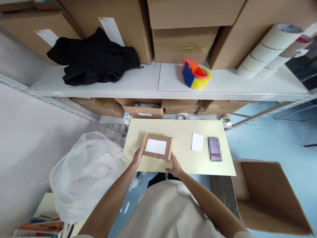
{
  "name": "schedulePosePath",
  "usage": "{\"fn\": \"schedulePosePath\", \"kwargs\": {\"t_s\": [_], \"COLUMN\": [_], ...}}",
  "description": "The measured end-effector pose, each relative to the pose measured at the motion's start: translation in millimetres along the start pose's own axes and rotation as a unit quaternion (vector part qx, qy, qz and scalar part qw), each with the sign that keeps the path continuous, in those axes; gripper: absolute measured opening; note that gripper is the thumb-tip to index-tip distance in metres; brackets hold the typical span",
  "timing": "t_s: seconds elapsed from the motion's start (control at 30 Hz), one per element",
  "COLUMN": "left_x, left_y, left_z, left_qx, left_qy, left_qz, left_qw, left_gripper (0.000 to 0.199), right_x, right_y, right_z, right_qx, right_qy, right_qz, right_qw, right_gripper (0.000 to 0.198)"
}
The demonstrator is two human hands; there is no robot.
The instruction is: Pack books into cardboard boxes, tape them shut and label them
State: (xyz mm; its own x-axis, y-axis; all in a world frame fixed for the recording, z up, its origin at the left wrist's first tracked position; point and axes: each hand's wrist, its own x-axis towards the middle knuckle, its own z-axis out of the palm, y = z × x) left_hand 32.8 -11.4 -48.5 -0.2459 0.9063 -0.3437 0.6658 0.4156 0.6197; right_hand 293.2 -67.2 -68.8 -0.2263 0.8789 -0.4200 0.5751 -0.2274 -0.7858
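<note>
A small flat cardboard box [146, 152] with a white label [156, 146] on its top face is at the left part of the pale yellow tabletop [183, 165]. My left hand [137, 156] grips the box's left edge near its lower corner, with some fingers hidden. At the lower right corner is my right hand [175, 166]; its fingertips touch the box's side while the thumb stands apart, off the cardboard. Right of the box lie a white card or label stack [197, 142] and a blurred purple rectangular item [214, 149].
Above the table, a shelf [148, 84] bears a black garment [94, 59], a tape dispenser [195, 74], white rolls [269, 49] and large cartons [183, 43]. A big clear plastic bag [84, 175] bulges at left. An open carton [272, 198] stands lower right.
</note>
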Motion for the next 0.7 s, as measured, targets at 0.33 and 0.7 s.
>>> {"fn": "schedulePosePath", "kwargs": {"t_s": [0.33,0.7], "left_x": [-16.6,-4.0], "left_y": [33.5,45.3], "left_z": [-17.6,-16.3], "left_qx": [-0.101,-0.015], "left_qy": [-0.066,-0.072], "left_qz": [0.092,0.124], "left_qw": [0.988,0.990], "left_gripper": [0.046,0.036], "right_x": [3.2,5.3], "right_y": [-36.9,-59.0], "right_z": [-43.6,-51.0], "right_qx": [-0.019,-0.120], "right_qy": [0.179,0.215], "right_qz": [0.030,0.067], "right_qw": [0.983,0.967], "right_gripper": [0.030,0.041]}}
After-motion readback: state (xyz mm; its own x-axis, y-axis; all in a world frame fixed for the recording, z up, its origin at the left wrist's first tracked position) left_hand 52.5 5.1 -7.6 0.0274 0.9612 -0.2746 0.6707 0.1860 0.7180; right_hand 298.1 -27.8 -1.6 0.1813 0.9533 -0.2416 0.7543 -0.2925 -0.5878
